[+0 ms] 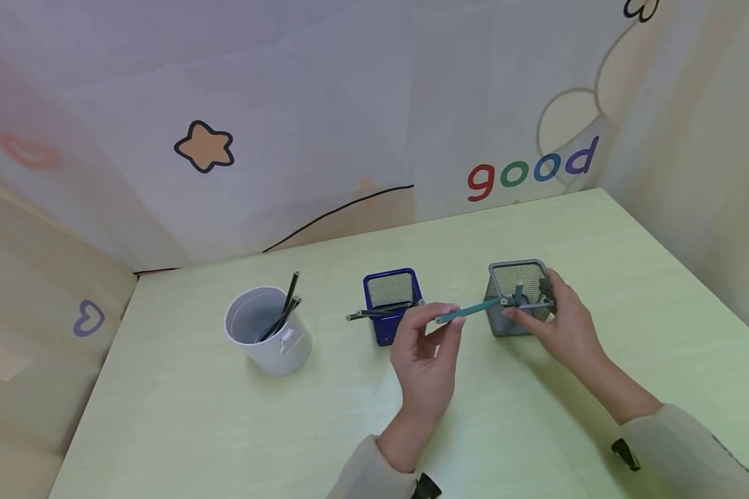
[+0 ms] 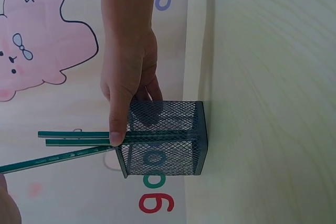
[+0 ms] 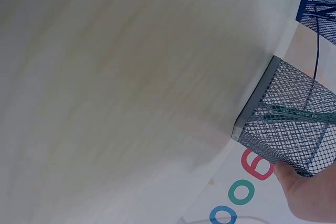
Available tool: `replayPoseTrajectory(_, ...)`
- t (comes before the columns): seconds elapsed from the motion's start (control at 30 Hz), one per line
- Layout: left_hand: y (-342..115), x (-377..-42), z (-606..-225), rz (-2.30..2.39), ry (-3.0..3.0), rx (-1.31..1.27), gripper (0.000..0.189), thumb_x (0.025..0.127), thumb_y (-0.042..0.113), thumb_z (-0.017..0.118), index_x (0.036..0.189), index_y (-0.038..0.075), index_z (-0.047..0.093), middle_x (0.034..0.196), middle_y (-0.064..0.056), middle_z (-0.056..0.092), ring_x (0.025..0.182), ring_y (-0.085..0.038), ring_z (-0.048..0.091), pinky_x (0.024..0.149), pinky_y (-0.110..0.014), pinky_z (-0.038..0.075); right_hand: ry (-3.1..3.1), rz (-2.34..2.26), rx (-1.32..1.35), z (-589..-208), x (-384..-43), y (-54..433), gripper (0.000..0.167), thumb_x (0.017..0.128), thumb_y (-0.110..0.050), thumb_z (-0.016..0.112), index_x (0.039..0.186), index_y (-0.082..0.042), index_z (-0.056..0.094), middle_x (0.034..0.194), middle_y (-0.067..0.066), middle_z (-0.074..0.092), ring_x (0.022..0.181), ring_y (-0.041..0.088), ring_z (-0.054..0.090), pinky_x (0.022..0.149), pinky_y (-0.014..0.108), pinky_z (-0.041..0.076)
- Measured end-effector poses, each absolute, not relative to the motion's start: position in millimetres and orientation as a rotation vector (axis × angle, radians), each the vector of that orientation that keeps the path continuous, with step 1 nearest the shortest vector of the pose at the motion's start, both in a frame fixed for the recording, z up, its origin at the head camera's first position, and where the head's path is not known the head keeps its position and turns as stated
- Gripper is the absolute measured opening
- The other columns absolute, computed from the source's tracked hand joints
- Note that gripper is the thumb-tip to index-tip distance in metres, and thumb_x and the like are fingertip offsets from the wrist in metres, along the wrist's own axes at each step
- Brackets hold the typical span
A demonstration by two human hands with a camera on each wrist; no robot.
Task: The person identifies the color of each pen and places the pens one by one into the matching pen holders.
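Note:
Between thumb and fingertips, my left hand (image 1: pixel 426 364) pinches a green pencil (image 1: pixel 473 310). Its far end reaches the rim of a grey mesh pen holder (image 1: pixel 507 326). My right hand (image 1: pixel 571 331) grips that holder by its right side, the thumb lying at the rim against pencils. The left wrist view shows two green pencils (image 2: pixel 73 135) standing inside the mesh, under the right thumb, while the pinched pencil slants off beside them. In the right wrist view the grey holder (image 3: pixel 289 124) stands upright on the table, with part of the right hand (image 3: pixel 312 192) at its side.
Left of the grey holder is a blue mesh pen holder (image 1: pixel 385 333), with dark pencils (image 1: pixel 374 313) slanting across its top. Farther left stands a white cup-like bucket (image 1: pixel 281 355) holding several dark pencils (image 1: pixel 280 324). A printed curtain (image 1: pixel 324 125) hangs behind the pale table (image 1: pixel 193 416).

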State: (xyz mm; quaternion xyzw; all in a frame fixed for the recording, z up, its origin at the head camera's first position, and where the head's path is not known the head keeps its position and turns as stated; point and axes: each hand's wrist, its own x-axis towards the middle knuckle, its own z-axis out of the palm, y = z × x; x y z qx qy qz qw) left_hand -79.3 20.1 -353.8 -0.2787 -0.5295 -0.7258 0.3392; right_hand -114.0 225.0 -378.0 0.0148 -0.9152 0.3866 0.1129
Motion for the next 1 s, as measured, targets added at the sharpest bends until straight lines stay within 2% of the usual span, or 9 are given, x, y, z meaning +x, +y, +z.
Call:
replayPoseTrajectory(0.3, 26, -84, -360, -1.95, -1.48, -0.696, 0.017, 0.084, -0.012, 0.062, 0.1, -0.01, 0.054, 0.092, -0.026, 0.056, 0.087, -0.032, 0.059, 0.071, -0.032, 0.059, -2.687, 1.142, 0.061, -378, -114, 224, 0.077, 0.083, -0.03, 0.074, 0.14, 0.002, 0.033, 0.128, 0.031, 0.048, 0.12, 0.048, 0.045, 0.092, 0.065, 0.04)
replayPoseTrajectory(0.53, 29, -87, -363, -1.958, -1.568, -0.69, 0.016, 0.086, -0.008, 0.062, 0.101, -0.009, 0.058, 0.096, -0.026, 0.06, 0.088, -0.042, 0.059, 0.07, -0.036, 0.059, -2.694, 1.138, 0.066, -378, -114, 223, 0.077, 0.083, -0.031, 0.073, 0.14, 0.003, 0.033, 0.128, 0.031, 0.048, 0.119, 0.047, 0.045, 0.091, 0.065, 0.04)
replayPoseTrajectory(0.73, 30, -91, -365, -1.858, -1.682, -0.7, 0.015, 0.087, -0.004, 0.063, 0.101, -0.004, 0.061, 0.097, -0.022, 0.063, 0.091, -0.036, 0.062, 0.068, -0.03, 0.059, -2.699, 1.144, 0.047, -376, -114, 223, 0.079, 0.084, -0.032, 0.073, 0.142, 0.003, 0.031, 0.129, 0.032, 0.046, 0.119, 0.048, 0.044, 0.092, 0.066, 0.04)
replayPoseTrajectory(1.0, 34, -99, -364, -1.768, -1.756, -0.746, 0.015, 0.087, -0.001, 0.065, 0.101, -0.004, 0.064, 0.096, -0.02, 0.066, 0.09, -0.03, 0.065, 0.073, -0.025, 0.058, -2.702, 1.149, 0.051, -376, -113, 223, 0.078, 0.084, -0.03, 0.073, 0.142, 0.003, 0.031, 0.13, 0.032, 0.046, 0.12, 0.049, 0.044, 0.092, 0.066, 0.039)
